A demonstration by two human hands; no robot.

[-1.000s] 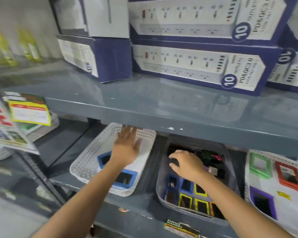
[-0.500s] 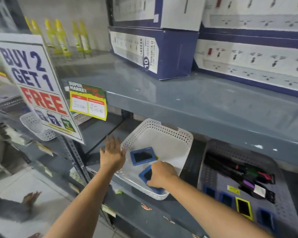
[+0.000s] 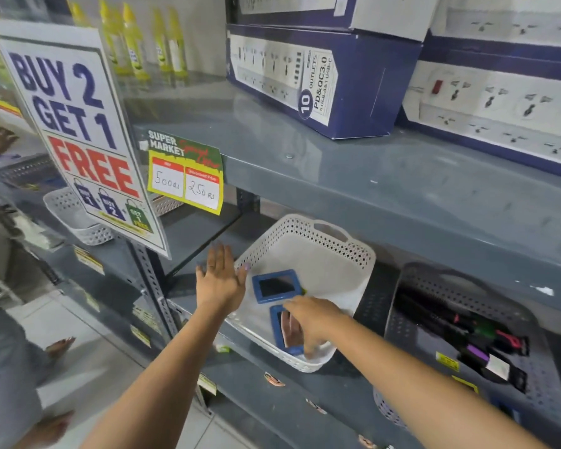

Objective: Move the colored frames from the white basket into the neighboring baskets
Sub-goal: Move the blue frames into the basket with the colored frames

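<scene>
Right hand (image 3: 311, 322): your fingers pinch the nearer blue frame (image 3: 280, 332), low centre in the white basket (image 3: 308, 234).
Left hand (image 3: 219, 280): spread, grasping nothing.
Risk: a shallow pinch may drop it; basket could slide.

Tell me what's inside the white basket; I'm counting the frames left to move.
The white basket holds two blue frames: the farther frame lies flat, the nearer frame is gripped by the right hand. Something yellow peeks from under the farther frame. Whatever lies beneath the hand is hidden.
</scene>
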